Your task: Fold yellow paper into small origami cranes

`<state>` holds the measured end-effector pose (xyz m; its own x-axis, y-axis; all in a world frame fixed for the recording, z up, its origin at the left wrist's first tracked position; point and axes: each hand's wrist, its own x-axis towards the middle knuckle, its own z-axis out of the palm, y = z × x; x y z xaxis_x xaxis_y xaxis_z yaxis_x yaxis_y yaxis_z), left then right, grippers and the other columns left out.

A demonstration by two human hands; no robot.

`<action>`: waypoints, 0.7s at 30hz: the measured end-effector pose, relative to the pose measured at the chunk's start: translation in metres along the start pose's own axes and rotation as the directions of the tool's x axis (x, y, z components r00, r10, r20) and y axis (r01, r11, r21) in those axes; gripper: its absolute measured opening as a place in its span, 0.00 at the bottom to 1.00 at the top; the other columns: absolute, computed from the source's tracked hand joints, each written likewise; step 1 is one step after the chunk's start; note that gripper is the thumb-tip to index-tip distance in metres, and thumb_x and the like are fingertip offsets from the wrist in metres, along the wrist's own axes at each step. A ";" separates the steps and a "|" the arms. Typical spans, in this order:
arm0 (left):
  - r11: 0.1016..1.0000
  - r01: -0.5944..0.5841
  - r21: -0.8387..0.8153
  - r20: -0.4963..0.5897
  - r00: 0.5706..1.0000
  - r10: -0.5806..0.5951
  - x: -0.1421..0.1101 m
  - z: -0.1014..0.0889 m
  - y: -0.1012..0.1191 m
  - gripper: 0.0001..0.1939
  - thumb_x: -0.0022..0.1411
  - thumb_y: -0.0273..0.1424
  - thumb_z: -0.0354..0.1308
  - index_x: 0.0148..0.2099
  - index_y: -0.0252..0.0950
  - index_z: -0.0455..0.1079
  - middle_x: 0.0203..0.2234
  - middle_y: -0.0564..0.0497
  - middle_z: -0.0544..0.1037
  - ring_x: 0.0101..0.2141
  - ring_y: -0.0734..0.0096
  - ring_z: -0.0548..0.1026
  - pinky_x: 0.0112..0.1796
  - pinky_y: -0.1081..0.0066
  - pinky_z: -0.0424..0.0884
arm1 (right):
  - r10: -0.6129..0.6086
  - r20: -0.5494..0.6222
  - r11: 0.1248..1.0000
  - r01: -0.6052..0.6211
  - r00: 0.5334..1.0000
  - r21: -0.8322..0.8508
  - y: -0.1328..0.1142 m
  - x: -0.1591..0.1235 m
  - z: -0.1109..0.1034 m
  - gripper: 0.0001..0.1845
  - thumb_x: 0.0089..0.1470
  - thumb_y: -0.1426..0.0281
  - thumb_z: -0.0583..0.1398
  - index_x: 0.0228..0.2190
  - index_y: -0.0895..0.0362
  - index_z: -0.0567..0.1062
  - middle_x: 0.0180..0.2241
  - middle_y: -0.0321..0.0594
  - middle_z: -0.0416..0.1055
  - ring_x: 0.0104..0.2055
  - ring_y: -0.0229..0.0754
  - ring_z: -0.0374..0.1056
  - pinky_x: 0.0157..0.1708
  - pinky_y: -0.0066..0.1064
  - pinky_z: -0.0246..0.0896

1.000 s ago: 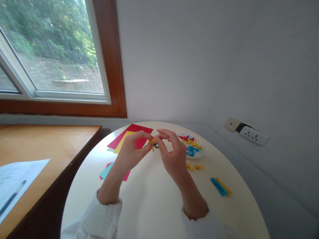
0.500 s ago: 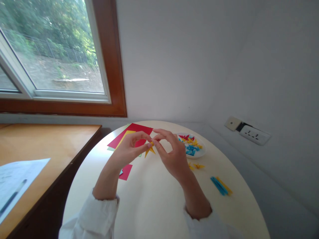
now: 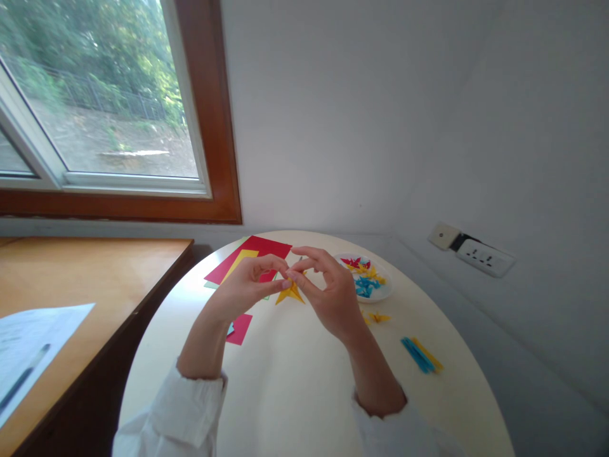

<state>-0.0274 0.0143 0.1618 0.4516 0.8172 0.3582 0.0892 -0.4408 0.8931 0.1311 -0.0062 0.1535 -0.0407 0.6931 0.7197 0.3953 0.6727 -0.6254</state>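
Over the middle of a round cream table [image 3: 295, 387], my left hand [image 3: 242, 289] and my right hand [image 3: 328, 292] both pinch a small yellow folded paper piece [image 3: 290, 293] between fingertips. Its pointed flaps hang below the fingers. Behind the hands lie red and yellow paper sheets [image 3: 252, 254]. A small red square [image 3: 240, 328] with a blue piece under it lies beside my left wrist. To the right stands a white plate [image 3: 383, 293] with several red, yellow and blue folded pieces.
Two small yellow folded pieces [image 3: 375, 317] lie in front of the plate. Blue and yellow paper strips [image 3: 421, 355] lie at the right. A wooden desk [image 3: 85, 279] with a sheet and pen [image 3: 28, 355] adjoins on the left. Wall sockets [image 3: 483, 257] sit at the right.
Both hands have shifted slightly down and left with the yellow piece. Its flaps have spread out below the fingers.
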 end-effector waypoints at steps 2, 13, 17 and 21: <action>0.999 0.029 -0.017 0.012 1.000 -0.028 0.000 0.000 0.000 0.07 0.53 0.36 0.60 0.29 0.37 0.73 0.28 0.48 0.74 0.32 0.67 0.72 0.33 0.67 0.71 | 0.008 0.005 0.999 -0.009 1.000 0.035 0.000 0.000 0.000 0.13 0.48 0.72 0.61 0.39 0.50 0.73 0.28 0.32 0.75 0.34 0.39 0.71 0.39 0.33 0.63; 0.928 0.099 -0.359 -0.018 0.993 -0.113 0.004 0.003 -0.008 0.07 0.47 0.32 0.65 0.27 0.35 0.72 0.22 0.52 0.71 0.25 0.75 0.69 0.27 0.73 0.66 | 0.067 0.157 0.869 -0.135 0.985 0.476 0.011 0.006 -0.010 0.13 0.49 0.67 0.61 0.40 0.53 0.72 0.33 0.37 0.76 0.37 0.37 0.72 0.37 0.31 0.68; 0.883 0.131 -0.450 0.031 0.991 -0.131 0.005 0.005 -0.010 0.08 0.45 0.32 0.67 0.26 0.34 0.72 0.21 0.54 0.71 0.24 0.77 0.69 0.27 0.75 0.65 | 0.053 0.214 0.800 -0.169 0.975 0.576 0.016 0.008 -0.012 0.11 0.46 0.70 0.64 0.35 0.53 0.74 0.31 0.35 0.75 0.35 0.36 0.71 0.38 0.29 0.67; 0.873 0.154 -0.464 0.067 0.988 -0.139 0.004 0.005 -0.011 0.10 0.45 0.32 0.67 0.26 0.33 0.70 0.19 0.55 0.70 0.23 0.79 0.68 0.26 0.77 0.63 | 0.077 0.227 0.754 -0.206 0.971 0.624 0.018 0.009 -0.010 0.09 0.45 0.70 0.65 0.33 0.53 0.75 0.29 0.35 0.74 0.34 0.35 0.70 0.37 0.29 0.67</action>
<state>-0.0219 0.0208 0.1522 0.4932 0.8437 0.2119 -0.2644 -0.0867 0.9605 0.1471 0.0089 0.1518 -0.2174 0.7834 0.5822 -0.2664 0.5263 -0.8075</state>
